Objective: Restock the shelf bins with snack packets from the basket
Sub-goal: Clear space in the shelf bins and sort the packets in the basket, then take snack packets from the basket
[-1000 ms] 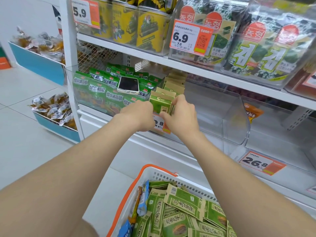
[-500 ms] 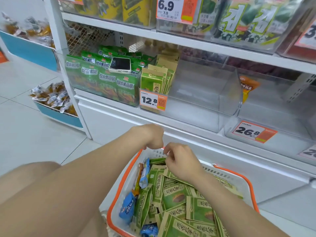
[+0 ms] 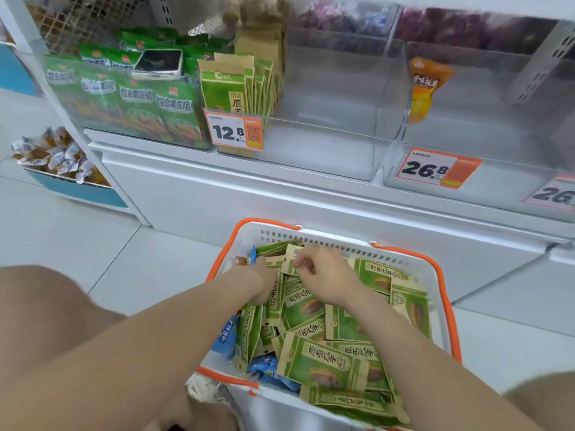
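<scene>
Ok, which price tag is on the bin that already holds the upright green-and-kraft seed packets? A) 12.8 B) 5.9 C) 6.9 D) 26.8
A: the 12.8 tag hangs on the front of the clear bin where the seed packets stand at its left end; the 26.8 tag is on the next bin to the right.

Left price tag [image 3: 236,131] reads 12.8, right price tag [image 3: 435,168] 26.8, green bags [image 3: 174,107] 综合果蔬脆.
</scene>
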{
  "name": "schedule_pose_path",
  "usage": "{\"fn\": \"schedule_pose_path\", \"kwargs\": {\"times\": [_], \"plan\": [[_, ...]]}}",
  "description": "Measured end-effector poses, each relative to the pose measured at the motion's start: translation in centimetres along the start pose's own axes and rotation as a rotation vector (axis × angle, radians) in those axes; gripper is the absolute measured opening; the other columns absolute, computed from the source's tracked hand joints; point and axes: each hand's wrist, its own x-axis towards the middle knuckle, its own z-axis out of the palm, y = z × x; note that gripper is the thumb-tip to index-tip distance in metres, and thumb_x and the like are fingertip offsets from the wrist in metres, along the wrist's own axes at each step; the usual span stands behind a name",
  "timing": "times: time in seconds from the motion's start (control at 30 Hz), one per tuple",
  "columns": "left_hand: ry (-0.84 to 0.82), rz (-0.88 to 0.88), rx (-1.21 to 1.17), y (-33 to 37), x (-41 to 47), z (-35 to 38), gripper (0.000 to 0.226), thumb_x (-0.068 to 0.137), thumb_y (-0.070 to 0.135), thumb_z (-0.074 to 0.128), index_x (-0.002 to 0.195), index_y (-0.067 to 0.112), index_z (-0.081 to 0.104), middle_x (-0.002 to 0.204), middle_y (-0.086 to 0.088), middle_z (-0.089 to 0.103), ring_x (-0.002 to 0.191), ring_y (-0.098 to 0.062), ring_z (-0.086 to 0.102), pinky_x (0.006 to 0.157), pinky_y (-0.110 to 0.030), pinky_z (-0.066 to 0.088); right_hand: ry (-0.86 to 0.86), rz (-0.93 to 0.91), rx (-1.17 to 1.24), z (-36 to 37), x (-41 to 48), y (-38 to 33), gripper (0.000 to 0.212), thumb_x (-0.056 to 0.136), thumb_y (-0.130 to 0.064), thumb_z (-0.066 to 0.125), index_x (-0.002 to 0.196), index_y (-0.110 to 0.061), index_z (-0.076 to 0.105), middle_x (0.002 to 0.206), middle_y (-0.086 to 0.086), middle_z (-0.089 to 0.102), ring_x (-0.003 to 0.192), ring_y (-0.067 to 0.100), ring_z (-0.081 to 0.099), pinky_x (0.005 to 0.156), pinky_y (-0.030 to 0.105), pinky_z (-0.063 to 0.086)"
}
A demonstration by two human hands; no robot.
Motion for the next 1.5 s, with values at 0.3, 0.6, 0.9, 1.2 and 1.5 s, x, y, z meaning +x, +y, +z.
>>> {"fn": "schedule_pose_path", "kwargs": {"times": [0.3, 0.6, 0.9, 1.2, 1.5], "plan": [[0.197, 0.045, -0.109, -0.8, 0.7, -0.6, 0.024, 0.095, -0.007, 0.061, 0.114, 0.004, 0.069, 0.119, -0.014, 0.068, 0.106, -0.032, 0.068, 0.085, -0.040, 0.056, -0.037, 0.030, 0.040, -0.6, 0.5, 1.5, 0.027, 0.097, -0.011, 0.054, 0.112, -0.026, 0.072, 0.086, -0.003, 0.072, 0.077, 0.012, 0.069, 0.075, 0.034, 0.060], [0.515, 0.125, -0.341, -2.3, -1.5, -4.6, 0.026, 0.089, 0.008, 0.060, 0.112, 0.017, 0.069, 0.112, -0.006, 0.069, 0.106, -0.027, 0.062, 0.088, -0.035, 0.053, 0.115, 0.198, 0.197, -1.9, 0.4, 1.7, 0.028, 0.100, -0.010, 0.048, 0.106, -0.020, 0.073, 0.061, -0.003, 0.064, 0.046, 0.010, 0.054, 0.048, 0.022, 0.045], [0.558, 0.041, -1.358, -2.7, -6.2, -7.4, 0.018, 0.093, 0.011, 0.059, 0.094, -0.002, 0.072, 0.067, -0.016, 0.069, 0.050, -0.023, 0.066, 0.047, -0.028, 0.056, -0.038, 0.209, 1.017, -4.0, -2.1, -0.6, 0.040, 0.092, -0.047, 0.067, 0.126, -0.025, 0.068, 0.114, 0.011, 0.077, 0.105, 0.031, 0.075, 0.093, 0.046, 0.060], [0.575, 0.244, -1.293, -3.1, -6.0, -6.8, 0.035, 0.095, -0.005, 0.043, 0.113, 0.020, 0.059, 0.115, -0.002, 0.060, 0.091, -0.021, 0.060, 0.059, -0.023, 0.045, 0.258, 0.351, 0.875, -5.2, -2.5, -1.5, 0.031, 0.101, -0.012, 0.065, 0.126, -0.029, 0.060, 0.107, 0.014, 0.074, 0.075, 0.025, 0.077, 0.056, 0.036, 0.061], [0.317, 0.611, -1.217, -3.0, -6.0, -7.1, 0.043, 0.095, 0.007, 0.075, 0.133, 0.026, 0.066, 0.136, 0.004, 0.068, 0.128, -0.009, 0.061, 0.112, -0.031, 0.048, 0.069, 0.650, 1.308, -7.2, -2.8, -2.1, 0.034, 0.105, -0.016, 0.045, 0.118, 0.008, 0.065, 0.094, 0.027, 0.077, 0.068, 0.031, 0.078, 0.047, 0.029, 0.059]]}}
